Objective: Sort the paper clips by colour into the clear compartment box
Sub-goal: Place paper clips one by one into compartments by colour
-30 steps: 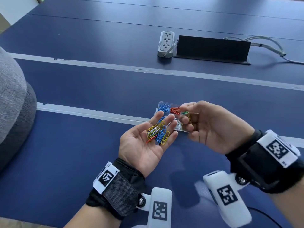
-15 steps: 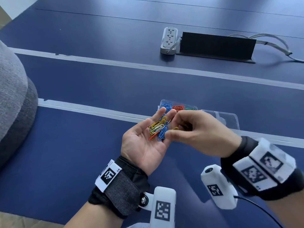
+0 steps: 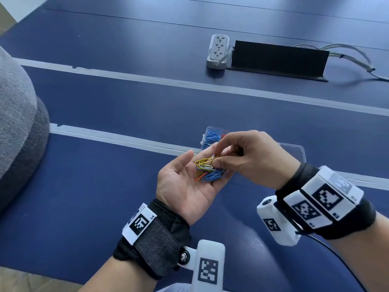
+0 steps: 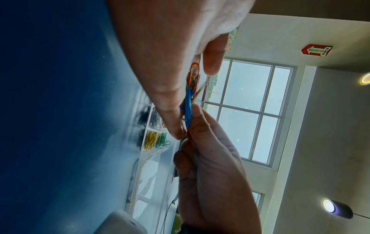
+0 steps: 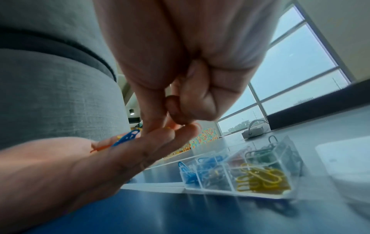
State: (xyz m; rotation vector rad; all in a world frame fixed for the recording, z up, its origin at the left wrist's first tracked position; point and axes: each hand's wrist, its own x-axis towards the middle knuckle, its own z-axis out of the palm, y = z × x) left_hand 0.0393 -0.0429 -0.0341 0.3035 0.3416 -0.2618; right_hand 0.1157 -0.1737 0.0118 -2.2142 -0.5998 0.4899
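Note:
My left hand [image 3: 185, 178] is held palm up above the blue table, fingers straight, carrying a small pile of paper clips [image 3: 207, 171]: yellow, blue, white and orange. My right hand [image 3: 216, 160] reaches over from the right, and its thumb and index finger pinch a clip at the top of the pile. The clear compartment box [image 3: 211, 135] lies just behind both hands, mostly hidden by them. In the right wrist view the box [image 5: 226, 188] shows blue clips [image 5: 188, 174] and yellow clips [image 5: 262, 178] in separate cells. Green clips [image 4: 163, 140] show in the left wrist view.
The box's clear lid [image 3: 294, 150] lies flat to the right behind my right hand. A white power strip [image 3: 217, 50], a black panel [image 3: 277, 57] and grey cables [image 3: 353, 57] sit at the far side. A grey cushioned seat [image 3: 16, 123] bulges in at the left.
My right hand has moved left from over the box onto the pile in my left palm and pinched at it. The left hand has stayed palm up.

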